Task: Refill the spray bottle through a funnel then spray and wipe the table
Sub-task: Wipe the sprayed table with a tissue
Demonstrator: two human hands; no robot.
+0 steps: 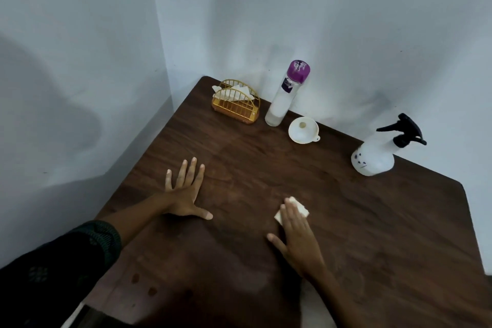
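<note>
A dark wooden table [372, 234] fills the lower view. My right hand [296, 231] lies flat with straight fingers on a folded white tissue [300, 209] and presses it to the tabletop near the middle. My left hand [186, 192] rests palm down on the wood, fingers spread, holding nothing. The white spray bottle [374, 154] with a black trigger head stands at the far right by the wall. A white funnel [303, 130] sits mouth up at the back. Beside it stands a tall clear bottle [285, 98] with a purple cap.
A gold wire napkin holder [235, 105] with white tissues stands at the table's back left corner. White walls [346, 21] close in the back and left sides. The table's left edge drops off near my left forearm.
</note>
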